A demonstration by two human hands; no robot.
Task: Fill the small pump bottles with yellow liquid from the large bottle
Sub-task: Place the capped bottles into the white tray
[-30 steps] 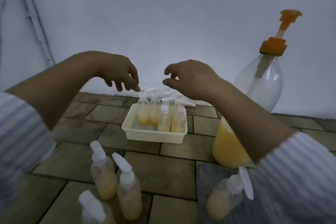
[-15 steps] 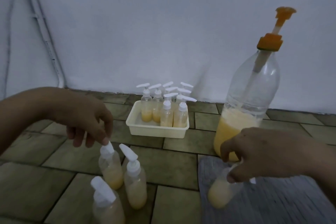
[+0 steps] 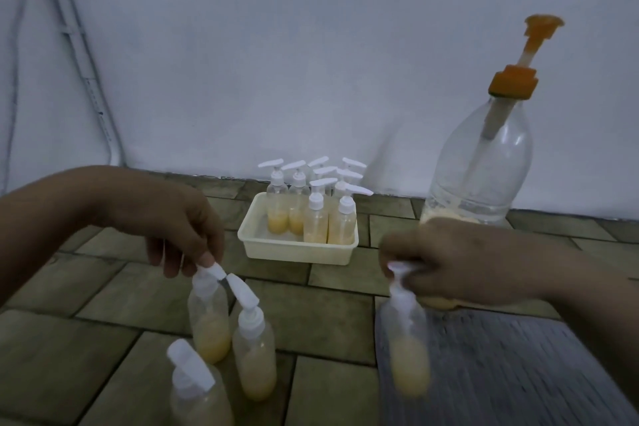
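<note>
Half a second earlier your right hand (image 3: 460,266) had curled over the small pump bottle (image 3: 408,335) on the grey mat; at this moment it held that bottle by the white pump head, fingers clamped round the nozzle, the body hanging blurred over the mat (image 3: 501,367). Your left hand (image 3: 179,225) had kept its place, and its fingers (image 3: 207,258) pinched the nozzle of the rear floor bottle (image 3: 209,318), as before. A second ago both hands had been up above the tray.

The small bottles were clear plastic cylinders with rounded shoulders and white pump tops with flat, beak-shaped spouts. The mat was ribbed and grey. The floor (image 3: 103,287) was laid in dull olive rectangular tiles with dark joints.

The cream rectangular tray (image 3: 297,249) held a cluster of small bottles; those in front showed pale yellow liquid in their lower part. Three floor bottles at the left, the pinched one, the middle floor bottle (image 3: 254,353) and the nearest floor bottle (image 3: 197,391), were each partly filled. The large bottle (image 3: 484,162), clear with an orange pump, stood behind your right hand, yellow liquid low in it.
</note>
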